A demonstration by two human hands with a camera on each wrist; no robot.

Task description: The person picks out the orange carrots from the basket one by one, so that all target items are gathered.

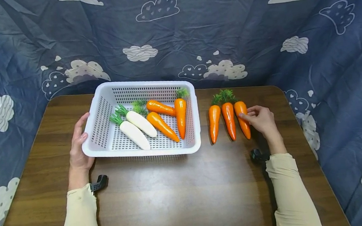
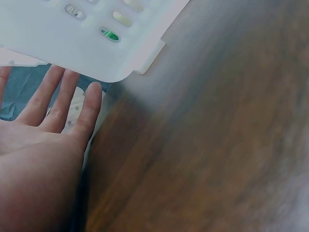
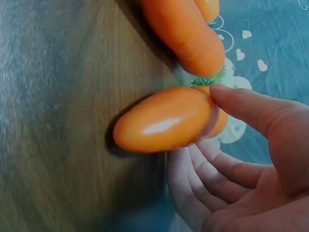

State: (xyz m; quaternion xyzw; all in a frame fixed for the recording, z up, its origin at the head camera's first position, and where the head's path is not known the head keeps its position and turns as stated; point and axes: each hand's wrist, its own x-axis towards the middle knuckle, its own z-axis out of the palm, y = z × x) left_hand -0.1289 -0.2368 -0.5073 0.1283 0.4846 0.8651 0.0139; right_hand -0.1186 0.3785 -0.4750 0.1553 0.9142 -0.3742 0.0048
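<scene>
A white plastic basket [image 1: 142, 154] holds two white radishes [image 1: 140, 124] with green tops and three orange carrots [image 1: 162, 127]. My left hand [image 1: 79, 147] is at the basket's left end, fingers against its side; in the left wrist view these fingers [image 2: 57, 104] look fairly straight beside the white wall. Right of the basket, three carrots lie side by side on the table, tips toward me. The rightmost carrot [image 1: 243, 123] is pinched by my right hand [image 1: 262, 119], thumb on top and fingers along its far side, as the right wrist view shows. Beside it lie the middle carrot [image 1: 229, 120] and left carrot [image 1: 214, 122].
The brown wooden table [image 1: 176, 198] stretches in front of the basket and carrots. A dark blue curtain [image 1: 191, 23] with cloud prints hangs behind the table and along both sides. Black wrist cameras [image 1: 99, 182] sit by both sleeves.
</scene>
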